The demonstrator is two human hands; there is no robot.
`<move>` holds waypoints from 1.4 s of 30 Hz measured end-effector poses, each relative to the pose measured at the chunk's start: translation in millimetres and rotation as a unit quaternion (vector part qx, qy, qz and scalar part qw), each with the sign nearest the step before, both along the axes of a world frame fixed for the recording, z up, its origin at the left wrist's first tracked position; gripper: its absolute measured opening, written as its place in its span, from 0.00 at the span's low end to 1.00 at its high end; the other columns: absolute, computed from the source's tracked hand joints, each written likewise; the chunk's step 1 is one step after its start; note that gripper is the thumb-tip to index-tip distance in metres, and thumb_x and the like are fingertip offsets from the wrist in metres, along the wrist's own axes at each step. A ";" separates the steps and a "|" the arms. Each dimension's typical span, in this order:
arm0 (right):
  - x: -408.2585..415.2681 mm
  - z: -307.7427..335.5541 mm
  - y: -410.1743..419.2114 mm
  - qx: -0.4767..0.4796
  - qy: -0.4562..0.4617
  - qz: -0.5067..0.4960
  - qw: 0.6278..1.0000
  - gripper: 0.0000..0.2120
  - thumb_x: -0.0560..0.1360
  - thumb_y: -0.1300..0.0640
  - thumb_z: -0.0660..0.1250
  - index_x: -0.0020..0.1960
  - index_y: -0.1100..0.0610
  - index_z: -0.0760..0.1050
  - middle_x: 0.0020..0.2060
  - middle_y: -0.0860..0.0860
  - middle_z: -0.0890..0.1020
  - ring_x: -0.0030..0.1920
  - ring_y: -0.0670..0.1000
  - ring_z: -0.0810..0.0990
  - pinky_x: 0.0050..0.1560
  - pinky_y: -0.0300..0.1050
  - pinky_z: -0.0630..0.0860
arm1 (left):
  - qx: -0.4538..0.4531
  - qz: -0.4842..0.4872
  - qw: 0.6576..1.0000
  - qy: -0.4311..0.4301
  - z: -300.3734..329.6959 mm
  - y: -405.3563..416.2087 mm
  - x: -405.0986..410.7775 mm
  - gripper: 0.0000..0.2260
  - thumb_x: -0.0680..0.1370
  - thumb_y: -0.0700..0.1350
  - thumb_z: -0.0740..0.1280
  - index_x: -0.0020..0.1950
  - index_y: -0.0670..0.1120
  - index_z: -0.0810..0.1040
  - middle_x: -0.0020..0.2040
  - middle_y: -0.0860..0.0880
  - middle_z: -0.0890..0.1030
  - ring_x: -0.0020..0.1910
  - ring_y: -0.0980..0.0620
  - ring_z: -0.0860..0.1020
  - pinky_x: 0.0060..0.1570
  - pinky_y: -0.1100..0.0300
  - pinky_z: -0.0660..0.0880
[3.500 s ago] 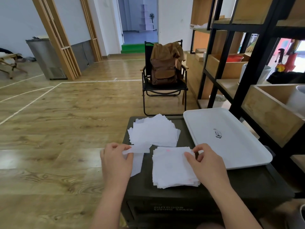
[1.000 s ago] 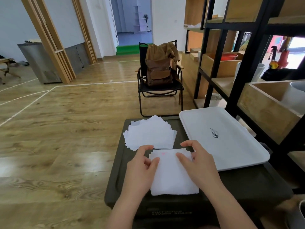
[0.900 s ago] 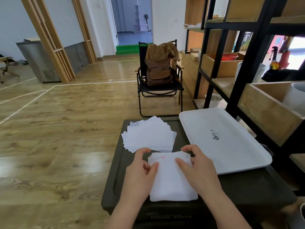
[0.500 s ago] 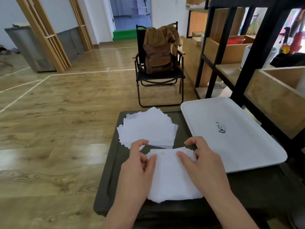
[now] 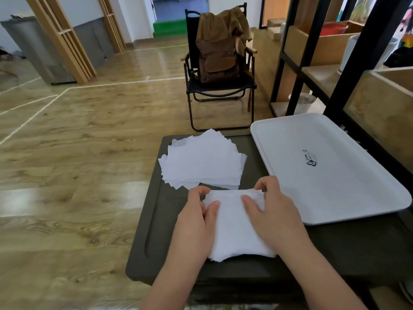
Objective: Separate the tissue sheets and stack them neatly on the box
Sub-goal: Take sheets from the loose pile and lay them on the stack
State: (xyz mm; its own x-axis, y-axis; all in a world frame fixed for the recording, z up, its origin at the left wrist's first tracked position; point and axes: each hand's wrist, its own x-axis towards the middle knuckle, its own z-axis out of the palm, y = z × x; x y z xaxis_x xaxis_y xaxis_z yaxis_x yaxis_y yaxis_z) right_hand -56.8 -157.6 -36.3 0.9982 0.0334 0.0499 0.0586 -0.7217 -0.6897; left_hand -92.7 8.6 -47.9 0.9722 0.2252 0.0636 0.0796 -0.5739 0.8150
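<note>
Sheets part sorted: a fanned stack of separated tissue point(image 5: 202, 159) lies on the box point(image 5: 156, 211), beyond the thicker unsorted pile point(image 5: 234, 227).
Left hand point(image 5: 194, 222) and right hand point(image 5: 272, 215) both pinch the unsorted pile's far edge. Right of it sits a white tray point(image 5: 335, 186); its small dark logo is unreadable.

We see a dark olive box point(image 5: 152, 220) standing on the wooden floor point(image 5: 78, 153), its flat lid serving as the work surface. On it lie a fanned pile of separated tissue sheets point(image 5: 203, 161) at the far side, a thicker tissue stack point(image 5: 234, 229) nearer, and a white tray point(image 5: 330, 171) overhanging the right edge
</note>
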 end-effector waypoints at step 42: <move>-0.7 36.2 -49.7 0.180 -0.043 -0.077 0.980 0.12 0.75 0.50 0.70 0.55 0.42 0.71 0.43 0.41 0.79 0.41 0.46 0.80 0.35 0.33 0.72 | 0.320 -0.154 0.935 0.008 18.1 51.4 102.0 0.16 0.79 0.48 0.66 0.67 0.53 0.76 0.65 0.56 0.78 0.65 0.54 0.73 0.64 0.61 0.68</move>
State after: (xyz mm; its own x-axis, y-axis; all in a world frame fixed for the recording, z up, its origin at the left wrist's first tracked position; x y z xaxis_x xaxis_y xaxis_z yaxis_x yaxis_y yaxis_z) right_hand -57.5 -207.3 0.0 0.9816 -0.1526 0.1148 0.0371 -0.4372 -0.8986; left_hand 9.3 60.0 -29.8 0.9866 -0.1446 0.0750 -0.1605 -0.9412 0.2973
